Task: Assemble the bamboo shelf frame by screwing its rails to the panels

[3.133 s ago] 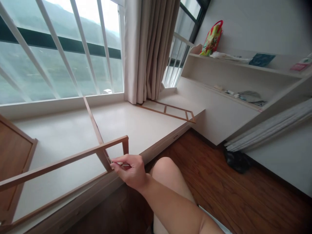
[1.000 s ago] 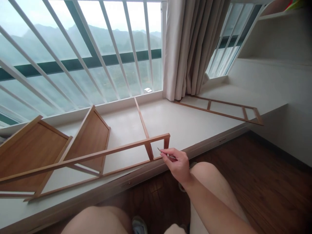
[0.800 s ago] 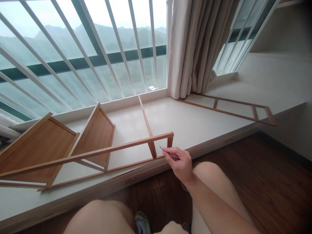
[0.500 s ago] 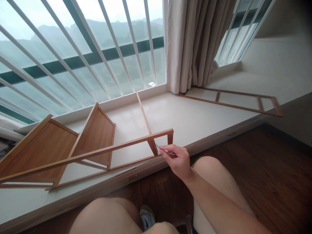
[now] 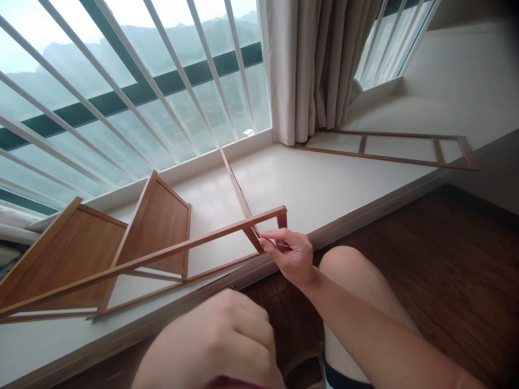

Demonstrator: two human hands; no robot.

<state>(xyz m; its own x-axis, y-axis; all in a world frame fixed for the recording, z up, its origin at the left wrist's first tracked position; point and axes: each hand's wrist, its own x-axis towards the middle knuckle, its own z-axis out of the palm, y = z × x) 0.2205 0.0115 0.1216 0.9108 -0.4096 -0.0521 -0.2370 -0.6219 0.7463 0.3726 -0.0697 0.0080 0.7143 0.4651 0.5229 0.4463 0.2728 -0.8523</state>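
My right hand (image 5: 290, 256) is closed in a pinch on a thin, bent metal tool that looks like a hex key (image 5: 257, 232). The tool's tip is at the crossbar (image 5: 252, 236) near the right end of a wooden frame (image 5: 178, 246). Large and close to the camera, my left hand (image 5: 214, 346) is curled with its knuckles up; whatever its fingers hold, if anything, is hidden. Two wooden panels (image 5: 156, 227) stand tilted within the frame at the left. A slim wooden strip (image 5: 235, 183) runs from the crossbar back toward the window.
The frame rests on a white window ledge (image 5: 308, 189). Another wooden frame (image 5: 405, 156) lies at the right, by a beige curtain (image 5: 292, 75). White bars (image 5: 186, 75) cross the window. My bare knee (image 5: 344, 267) is below the ledge, above the dark wooden floor (image 5: 438, 248).
My left hand has come into view at the bottom, in front of my knee. The tool's tip has moved left to the crossbar. The view has shifted slightly.
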